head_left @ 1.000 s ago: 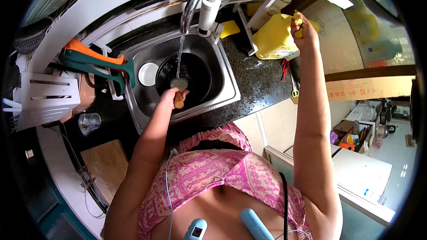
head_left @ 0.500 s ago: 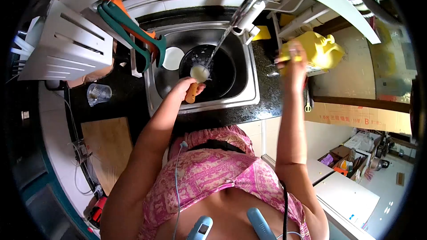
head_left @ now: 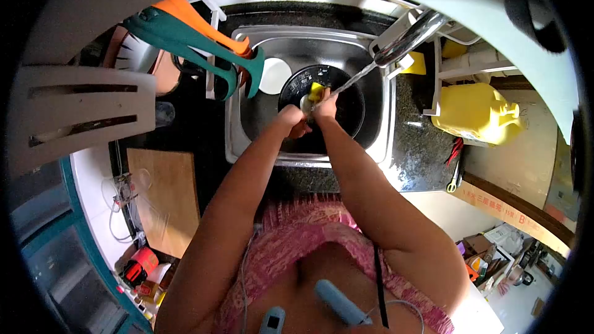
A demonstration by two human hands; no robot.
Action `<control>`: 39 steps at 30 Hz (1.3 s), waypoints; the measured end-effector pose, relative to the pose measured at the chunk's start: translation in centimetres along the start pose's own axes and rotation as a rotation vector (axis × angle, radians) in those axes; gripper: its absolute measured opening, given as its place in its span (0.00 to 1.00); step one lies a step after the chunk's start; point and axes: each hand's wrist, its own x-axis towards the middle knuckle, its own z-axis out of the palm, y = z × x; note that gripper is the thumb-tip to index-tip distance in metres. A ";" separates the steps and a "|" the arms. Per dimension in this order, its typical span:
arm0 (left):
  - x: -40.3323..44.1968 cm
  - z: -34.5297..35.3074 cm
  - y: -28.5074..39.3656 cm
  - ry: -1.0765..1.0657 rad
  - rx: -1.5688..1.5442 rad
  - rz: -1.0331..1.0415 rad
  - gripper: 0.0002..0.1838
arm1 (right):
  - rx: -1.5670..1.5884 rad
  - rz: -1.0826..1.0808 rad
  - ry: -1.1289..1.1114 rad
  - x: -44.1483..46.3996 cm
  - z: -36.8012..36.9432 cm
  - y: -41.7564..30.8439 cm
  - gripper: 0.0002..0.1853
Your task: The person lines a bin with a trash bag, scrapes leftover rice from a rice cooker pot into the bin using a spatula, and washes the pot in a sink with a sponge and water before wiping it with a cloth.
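Observation:
Over a black round basin [head_left: 354,108] in the sink, my two hands are close together. My left hand [head_left: 289,119] is closed on a wooden-handled ladle, whose pale round bowl [head_left: 305,104] shows partly between the hands. My right hand [head_left: 326,106] is closed on a yellow sponge [head_left: 316,91], held against or right by the ladle's bowl. A stream of water falls from the tap [head_left: 408,40] beside my right hand. The ladle's handle is mostly hidden by my left hand.
A white plate [head_left: 276,77] lies in the metal sink [head_left: 388,136]. Green and orange handles [head_left: 204,43] hang at the left. A yellow jug [head_left: 476,113] stands on the right, near scissors [head_left: 456,176]. A wooden board [head_left: 164,201] is at the lower left.
My right hand has moved left from beside the yellow jug into the sink, bringing the yellow sponge to the ladle. My left hand still grips the ladle. The view has shifted.

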 end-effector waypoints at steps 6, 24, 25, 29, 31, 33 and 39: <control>-0.4 1.0 -0.2 0.057 -0.070 -0.021 0.09 | -0.437 -0.558 -0.577 1.0 -1.5 0.7 0.16; 2.9 2.0 -2.6 0.281 0.518 0.175 0.13 | -0.777 -0.252 -0.634 5.3 -2.1 5.1 0.17; 3.2 2.2 -2.8 0.314 0.490 0.148 0.13 | -0.872 -0.461 -0.631 2.6 -3.5 2.4 0.19; 3.1 2.5 -3.1 0.459 0.711 0.379 0.13 | -0.335 -0.264 -0.832 -0.2 -3.0 2.0 0.18; 2.8 2.3 -3.2 0.475 0.628 0.353 0.13 | -0.709 -0.304 -0.703 1.1 -3.1 1.3 0.17; 6.2 1.2 -4.8 0.354 0.584 0.284 0.14 | -1.064 -0.395 -0.595 0.4 -5.7 -2.8 0.16; 11.3 0.7 -4.9 0.179 0.352 -0.077 0.14 | -0.095 -0.361 -0.710 2.2 0.1 1.3 0.18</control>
